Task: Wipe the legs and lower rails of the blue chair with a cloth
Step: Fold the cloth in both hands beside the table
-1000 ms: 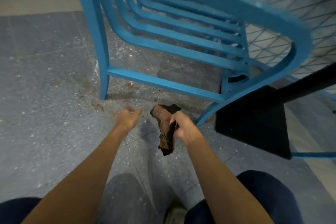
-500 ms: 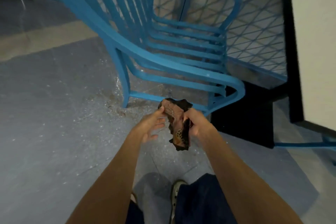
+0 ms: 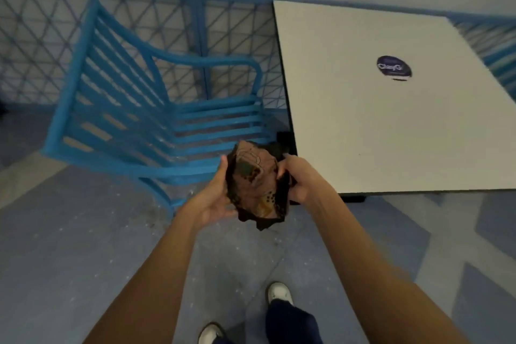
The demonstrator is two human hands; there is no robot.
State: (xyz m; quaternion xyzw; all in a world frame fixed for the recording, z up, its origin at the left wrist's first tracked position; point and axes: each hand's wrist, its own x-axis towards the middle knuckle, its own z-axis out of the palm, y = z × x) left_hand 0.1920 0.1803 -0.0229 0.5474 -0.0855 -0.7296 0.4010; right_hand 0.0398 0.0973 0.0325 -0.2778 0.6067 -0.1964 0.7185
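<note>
The blue chair (image 3: pixel 156 120) with slatted seat and back stands on the floor at the left, seen from above, its near front leg (image 3: pixel 163 198) curving down to the floor. A crumpled brown patterned cloth (image 3: pixel 255 184) hangs in front of the chair's near corner, held between both hands. My left hand (image 3: pixel 215 198) cups its left side and my right hand (image 3: pixel 300 179) grips its right side. The chair's lower rails are hidden under the seat from this height.
A white square table (image 3: pixel 391 109) with a round dark sticker (image 3: pixel 393 66) stands right of the chair, almost touching it. A blue lattice fence (image 3: pixel 42 45) runs behind both. Grey speckled floor (image 3: pixel 69 260) and my white shoes (image 3: pixel 279 292) are below.
The view has risen from low beside the chair legs to standing height. My left hand, free a second ago, has joined my right hand on the cloth.
</note>
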